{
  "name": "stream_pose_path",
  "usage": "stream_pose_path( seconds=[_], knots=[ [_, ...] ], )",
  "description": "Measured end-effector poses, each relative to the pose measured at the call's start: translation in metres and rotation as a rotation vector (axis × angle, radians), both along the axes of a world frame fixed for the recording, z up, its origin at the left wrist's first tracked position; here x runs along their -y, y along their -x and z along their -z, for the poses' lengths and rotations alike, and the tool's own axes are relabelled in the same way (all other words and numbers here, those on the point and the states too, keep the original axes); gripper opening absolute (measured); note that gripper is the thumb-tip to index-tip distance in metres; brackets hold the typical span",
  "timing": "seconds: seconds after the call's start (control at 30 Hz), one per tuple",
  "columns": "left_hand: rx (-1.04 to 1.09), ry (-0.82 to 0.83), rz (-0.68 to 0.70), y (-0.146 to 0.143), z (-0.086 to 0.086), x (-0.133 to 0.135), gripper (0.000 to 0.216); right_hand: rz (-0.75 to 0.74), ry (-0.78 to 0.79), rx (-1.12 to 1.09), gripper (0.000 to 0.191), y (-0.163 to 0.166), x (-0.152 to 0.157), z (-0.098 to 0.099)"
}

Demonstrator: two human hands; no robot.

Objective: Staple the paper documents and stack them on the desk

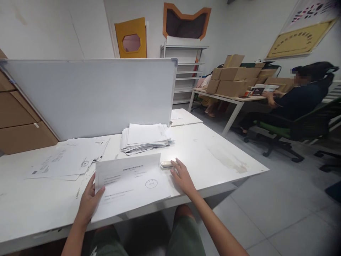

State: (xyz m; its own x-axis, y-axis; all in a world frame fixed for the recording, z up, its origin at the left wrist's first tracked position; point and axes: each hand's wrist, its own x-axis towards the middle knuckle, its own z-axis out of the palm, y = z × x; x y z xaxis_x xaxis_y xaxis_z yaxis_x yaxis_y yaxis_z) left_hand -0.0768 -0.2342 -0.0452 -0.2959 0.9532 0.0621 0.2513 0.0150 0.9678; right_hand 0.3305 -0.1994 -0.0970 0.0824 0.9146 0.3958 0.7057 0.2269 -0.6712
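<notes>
My left hand (89,202) grips the left edge of a printed sheet of paper (125,192), thumb on top and fingers behind. The sheet bears lines of text and a round stamp mark, and its lower edge reaches past the table's front edge. Just right of the sheet lies a small pale stapler (165,164) on the table. Around its right end are the fingers of my right hand (182,176), hiding that part. Whether there are more sheets beneath the top one, I cannot tell.
A thick paper stack (146,137) stands behind the sheet, and loose papers (71,156) lie left on the white table (213,156). A whiteboard (106,96) rises at the back, cardboard boxes (18,124) at left. A seated person (301,96) works at another table.
</notes>
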Motion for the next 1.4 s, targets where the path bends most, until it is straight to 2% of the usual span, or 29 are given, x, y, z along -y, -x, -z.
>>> stream_pose_path(
  seconds=[0.1, 0.27, 0.4, 0.53, 0.7, 0.83, 0.97, 1.1, 1.2, 1.4],
  knots=[
    [0.046, -0.003, -0.027, 0.004, 0.000, -0.003, 0.096, -0.003, 0.006, 0.011, 0.048, 0.000, 0.000, -0.001],
    [-0.004, 0.068, -0.035, 0.007, 0.005, -0.012, 0.082, 0.000, 0.019, 0.014, 0.050, 0.001, 0.000, -0.004],
    [-0.381, 0.116, -0.029, 0.000, 0.006, -0.015, 0.068, -0.006, 0.006, 0.015, 0.050, 0.001, -0.001, -0.003],
    [-0.800, 0.140, -0.041, -0.012, 0.002, -0.016, 0.070, 0.001, -0.018, 0.032, 0.048, 0.001, -0.002, -0.001],
    [-1.051, 0.155, 0.045, -0.028, 0.001, -0.016, 0.071, 0.015, -0.014, 0.088, 0.047, -0.001, -0.002, -0.001],
    [-1.104, 0.157, 0.051, -0.037, 0.001, -0.018, 0.070, 0.025, -0.068, 0.216, 0.049, 0.004, 0.000, -0.001],
    [-1.092, 0.143, 0.071, -0.041, 0.002, -0.019, 0.067, -0.086, -0.035, 0.374, 0.053, 0.011, 0.004, -0.004],
    [-1.084, 0.122, 0.080, -0.037, 0.006, -0.018, 0.066, -0.061, -0.022, 0.415, 0.049, 0.011, 0.003, -0.011],
    [-1.079, 0.079, 0.076, -0.036, 0.006, -0.019, 0.064, -0.094, -0.058, 0.450, 0.059, 0.011, 0.000, -0.018],
    [-1.078, -0.037, 0.336, -0.039, 0.000, -0.028, 0.054, -0.114, -0.082, 0.530, 0.061, 0.014, -0.003, -0.031]
  ],
)
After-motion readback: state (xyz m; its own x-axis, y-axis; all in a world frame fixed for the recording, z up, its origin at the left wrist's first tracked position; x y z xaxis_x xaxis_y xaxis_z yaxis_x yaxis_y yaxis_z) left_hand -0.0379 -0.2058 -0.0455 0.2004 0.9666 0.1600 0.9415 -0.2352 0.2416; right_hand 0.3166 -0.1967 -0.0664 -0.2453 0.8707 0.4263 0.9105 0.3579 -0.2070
